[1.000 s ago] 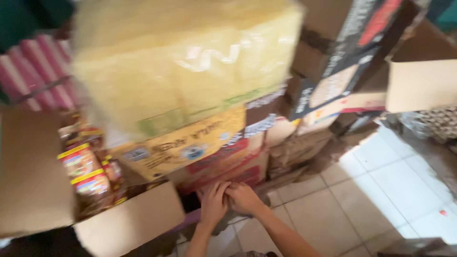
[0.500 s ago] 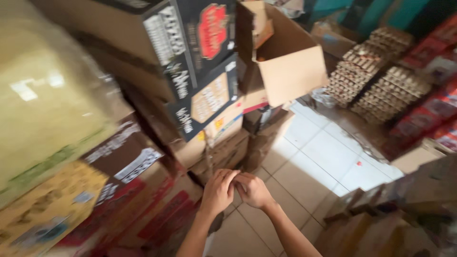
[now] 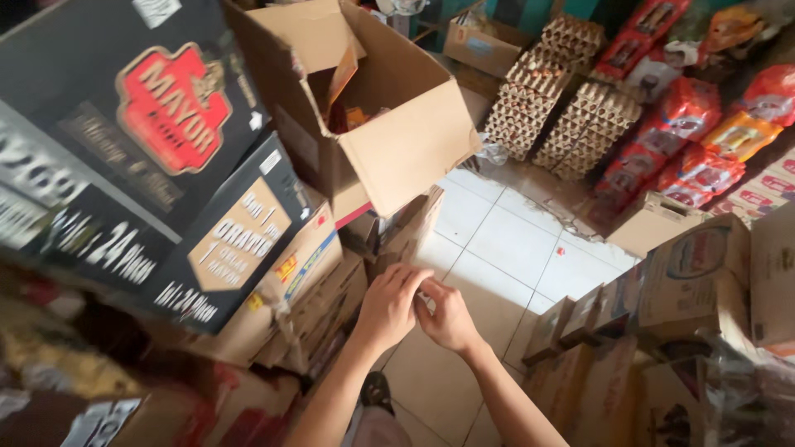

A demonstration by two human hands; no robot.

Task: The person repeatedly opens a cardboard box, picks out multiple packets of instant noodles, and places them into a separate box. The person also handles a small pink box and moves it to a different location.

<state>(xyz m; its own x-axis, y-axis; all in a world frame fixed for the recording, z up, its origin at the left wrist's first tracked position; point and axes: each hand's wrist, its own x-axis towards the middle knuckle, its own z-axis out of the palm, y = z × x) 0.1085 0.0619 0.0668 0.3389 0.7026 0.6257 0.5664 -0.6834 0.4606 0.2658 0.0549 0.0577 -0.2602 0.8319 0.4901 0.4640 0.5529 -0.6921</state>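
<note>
**A:** so what's going on with the hands here?

**B:** both are pressed together in the middle of the shot. left hand (image 3: 391, 302) has its fingers curled over toward the right hand (image 3: 447, 316), and they're touching. Looks like they're pinching something tiny between them, but it's hidden, so can't tell what, or whether anything's really gripped.

**A:** what's closest to them?

**B:** right at 12 o'clock from the hands, the folded brown cardboard flap (image 3: 406, 232) sticking out of the stack, fingertips just beside it. Above that, still around 12, an open brown cardboard box (image 3: 397, 157) tipped toward the camera with some orange packets inside.

**A:** and further out?

**B:** at 10 o'clock, big black cardboard cartons with a red label (image 3: 141, 141), stacked on plainer brown ones. At 2 o'clock, stacks of brown paper egg trays (image 3: 563, 108), and past them red and orange snack bags (image 3: 704, 141). At 3 o'clock, more brown cardboard boxes (image 3: 696, 281). White tiled floor (image 3: 513, 240) in between everything.
</note>
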